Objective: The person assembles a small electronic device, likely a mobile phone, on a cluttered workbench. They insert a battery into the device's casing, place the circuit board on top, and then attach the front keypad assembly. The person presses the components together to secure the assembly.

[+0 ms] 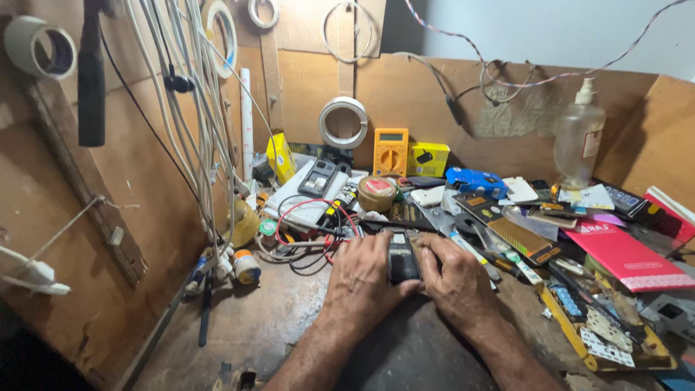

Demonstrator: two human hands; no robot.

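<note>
On my scuffed wooden counter (246,326), my left hand (362,279) and right hand (455,281) clamp a small dark phone (402,257); tangled wires (311,232) crowd behind.

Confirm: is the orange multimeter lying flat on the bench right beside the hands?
No: the orange multimeter stands against the back board, far behind the left hand and right hand.

A yellow multimeter (391,151) with a small grey screen stands against the back board, between two yellow boxes (428,159), near a blue box (474,181).
</note>
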